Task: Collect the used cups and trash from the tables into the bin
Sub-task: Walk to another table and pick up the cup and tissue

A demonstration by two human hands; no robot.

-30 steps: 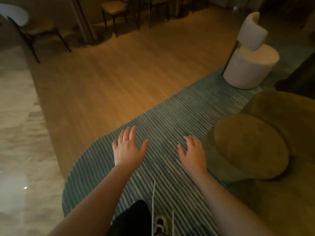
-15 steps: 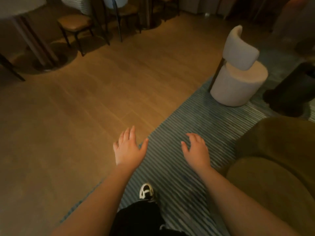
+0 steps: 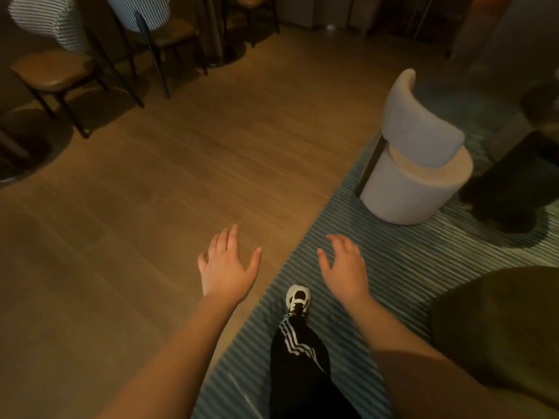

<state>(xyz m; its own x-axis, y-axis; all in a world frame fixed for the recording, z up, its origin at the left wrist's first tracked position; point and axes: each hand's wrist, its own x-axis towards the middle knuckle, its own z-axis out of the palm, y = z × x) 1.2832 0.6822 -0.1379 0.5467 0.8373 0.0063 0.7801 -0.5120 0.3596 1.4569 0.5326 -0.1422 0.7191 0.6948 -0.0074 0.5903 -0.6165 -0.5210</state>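
Evidently little was done: from left to right, brown-seated metal chairs (image 3: 53, 71), the left hand (image 3: 225, 269) spread wide and empty, the right hand (image 3: 344, 267) likewise, then a pale round upholstered chair (image 3: 414, 176). No cups, trash or bin showed.

Café lounge: dining chairs (image 3: 54, 71), upholstered chair (image 3: 417, 164), rug (image 3: 393, 267).

— How many hands are out? 
— Two: left hand (image 3: 227, 269), right hand (image 3: 344, 269), both empty with fingers spread.
— Chairs? 
— Two brown-seated chairs (image 3: 53, 71) (image 3: 172, 33) far left, one white upholstered chair (image 3: 414, 164) on the right.
— Rugs? 
— One striped rug (image 3: 402, 261). One shoe (image 3: 298, 297) too.
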